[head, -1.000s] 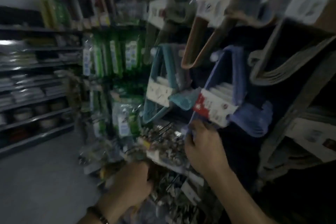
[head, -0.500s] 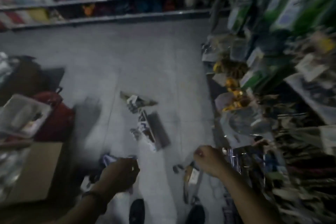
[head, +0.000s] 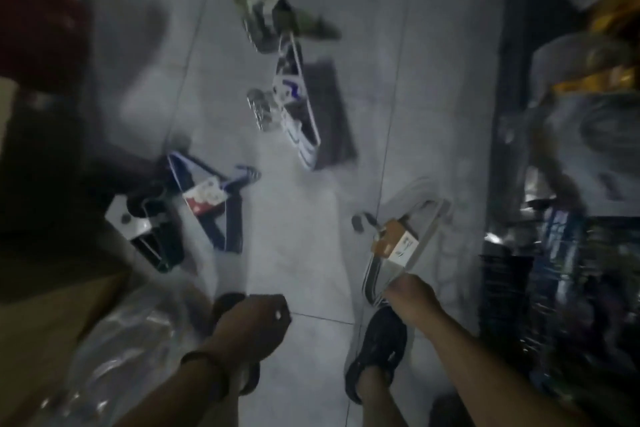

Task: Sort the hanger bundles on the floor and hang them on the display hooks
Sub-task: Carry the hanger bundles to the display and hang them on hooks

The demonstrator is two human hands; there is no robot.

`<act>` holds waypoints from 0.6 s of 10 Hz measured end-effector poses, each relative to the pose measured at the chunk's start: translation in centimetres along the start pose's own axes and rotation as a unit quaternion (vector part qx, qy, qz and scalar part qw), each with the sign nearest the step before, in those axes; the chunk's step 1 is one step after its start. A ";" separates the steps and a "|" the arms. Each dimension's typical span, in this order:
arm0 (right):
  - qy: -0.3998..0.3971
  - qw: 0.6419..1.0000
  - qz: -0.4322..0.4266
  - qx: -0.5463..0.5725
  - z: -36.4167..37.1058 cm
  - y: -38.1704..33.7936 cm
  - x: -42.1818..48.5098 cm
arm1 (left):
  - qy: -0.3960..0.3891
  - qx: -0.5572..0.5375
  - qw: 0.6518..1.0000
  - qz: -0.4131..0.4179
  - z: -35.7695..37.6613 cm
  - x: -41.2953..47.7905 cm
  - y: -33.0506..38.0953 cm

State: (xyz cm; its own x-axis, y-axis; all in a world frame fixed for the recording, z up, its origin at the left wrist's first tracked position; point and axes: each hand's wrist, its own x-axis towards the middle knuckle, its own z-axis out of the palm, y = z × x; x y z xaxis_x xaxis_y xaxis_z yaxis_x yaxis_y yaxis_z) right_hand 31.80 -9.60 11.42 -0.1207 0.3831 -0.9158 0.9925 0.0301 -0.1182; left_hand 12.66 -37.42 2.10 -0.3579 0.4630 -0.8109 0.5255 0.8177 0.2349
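head view: five hanger bundles lie scattered on the pale tiled floor (head: pixel 311 270), all softened by motion blur. the olive-green bundle (head: pixel 277 7) sits farthest away, banded with a pale label. just below it the white and blue bundle (head: pixel 298 107) lies long and narrow, touching a dark grey slab-like pack (head: pixel 329 114) on its right side. to the left, the navy bundle (head: pixel 211 198) forms a triangle with a red and white card label across its middle, and just beside it the black bundle (head: pixel 152 232) carries a white card. nearest the right foot, the white bundle (head: pixel 401 243) has thin curved arms, a dark stripe along one edge and an orange-brown and white card sleeve.

the right hand (head: pixel 412 291) reaches down to the lower end of the white bundle; its fingers are hidden behind the hand, so i cannot tell whether they grip it. the left hand (head: pixel 256 319) hangs over the floor with fingers curled in loosely, empty, a dark band on the wrist. black shoes (head: pixel 377 347) stand on the tiles. a cardboard box (head: pixel 45 322) and crinkled clear plastic (head: pixel 124 340) sit at the left, and crowded shelves (head: pixel 571 184) run along the right.
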 end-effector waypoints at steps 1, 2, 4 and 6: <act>0.001 0.999 0.021 -0.043 5.5 2.6 11.2 | -0.062 -0.033 0.998 -0.002 -1.3 1.0 6.6; 0.014 0.998 0.042 -0.053 10.4 4.9 20.9 | -0.078 -0.088 0.993 -0.031 7.0 7.8 4.1; 0.051 0.993 0.097 -0.043 17.0 5.1 30.4 | -0.118 -0.106 0.987 -0.030 15.8 13.1 1.6; 0.108 0.967 0.138 0.182 17.7 3.5 30.6 | -0.093 -0.159 0.982 -0.042 15.9 14.0 0.9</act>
State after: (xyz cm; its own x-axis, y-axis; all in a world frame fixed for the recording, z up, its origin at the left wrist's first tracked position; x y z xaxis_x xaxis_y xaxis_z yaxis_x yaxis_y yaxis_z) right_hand 31.30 -14.14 -23.81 0.1946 0.5152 -0.8347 0.9094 -0.4136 -0.0433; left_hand 20.40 -35.67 -17.61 -0.2271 0.3428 -0.9116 0.2215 0.9297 0.2944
